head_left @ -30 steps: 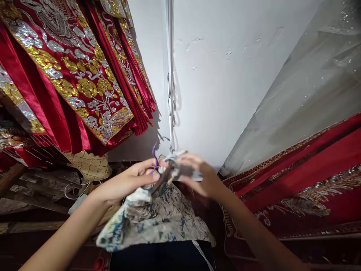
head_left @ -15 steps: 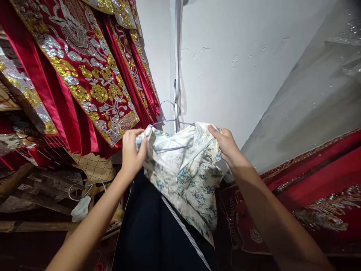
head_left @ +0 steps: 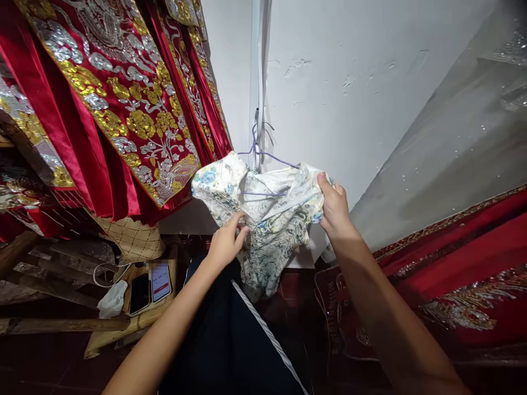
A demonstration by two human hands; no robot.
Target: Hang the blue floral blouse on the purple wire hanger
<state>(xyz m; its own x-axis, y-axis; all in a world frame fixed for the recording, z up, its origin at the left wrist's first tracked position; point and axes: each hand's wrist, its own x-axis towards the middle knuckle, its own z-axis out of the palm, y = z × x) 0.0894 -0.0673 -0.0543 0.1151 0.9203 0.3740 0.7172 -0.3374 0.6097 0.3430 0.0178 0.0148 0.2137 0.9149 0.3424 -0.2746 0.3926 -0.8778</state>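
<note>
A short white top (head_left: 272, 230) with a blue and yellow floral print hangs on a thin purple hanger (head_left: 276, 158), whose lower bar shows across the neckline. My right hand (head_left: 335, 208) grips the top's right shoulder, thumb over the cloth; its other fingers are partly hidden. At the front of the top, below the left side of the neckline, my left hand (head_left: 224, 241) touches the fabric with thumb and forefinger apart. The hanger's hook is up against a pale vertical strip (head_left: 256, 66) by the wall.
Red garments with gold and silver sequins (head_left: 142, 123) hang on the left. Below them, two phones (head_left: 140, 293) lie on a wooden stand (head_left: 105, 340) beside a white cable. Sheer grey fabric (head_left: 436, 148) and red beaded cloth (head_left: 473, 263) are on the right.
My left hand has let go of the left shoulder and moved down to the front. The top now sits on the hanger with both shoulders spread, its lower part drawn in.
</note>
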